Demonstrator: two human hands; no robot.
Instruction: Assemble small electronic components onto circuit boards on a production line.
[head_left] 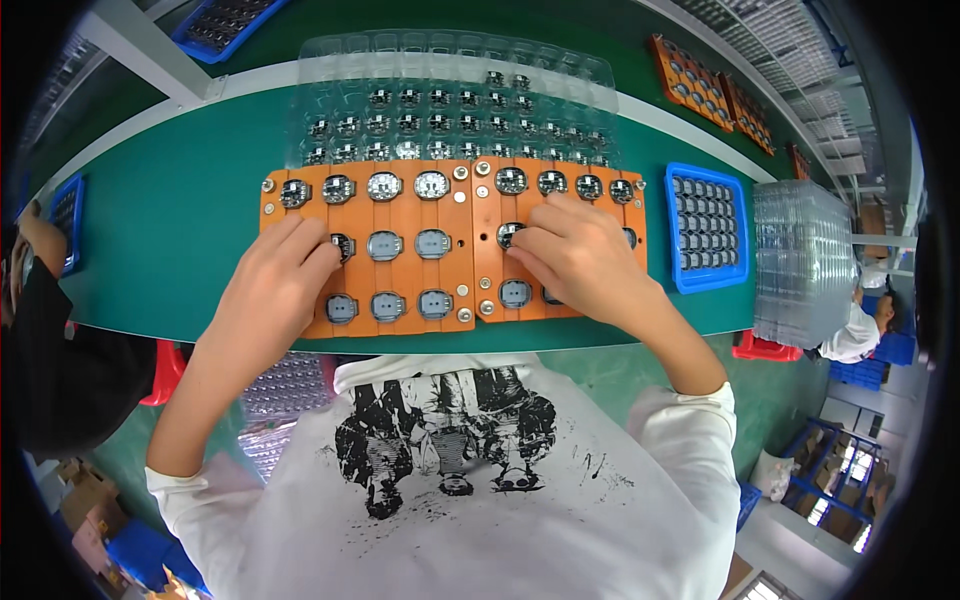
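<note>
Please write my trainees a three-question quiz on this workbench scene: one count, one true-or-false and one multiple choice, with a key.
1. How many round parts show in the far row of the left orange fixture?
2. True or false: the clear plastic tray lies on the near side of the fixtures.
3. At which row are the fingertips of the left hand and the right hand?
A) far
B) middle
C) near

Key: 1. Four. 2. False; the tray lies beyond the left fixture and the right fixture. 3. B.

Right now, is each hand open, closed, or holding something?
Left hand: curled over a circuit board, left orange fixture; grip unclear.
Right hand: curled over another circuit board, right orange fixture; grip unclear.
</note>
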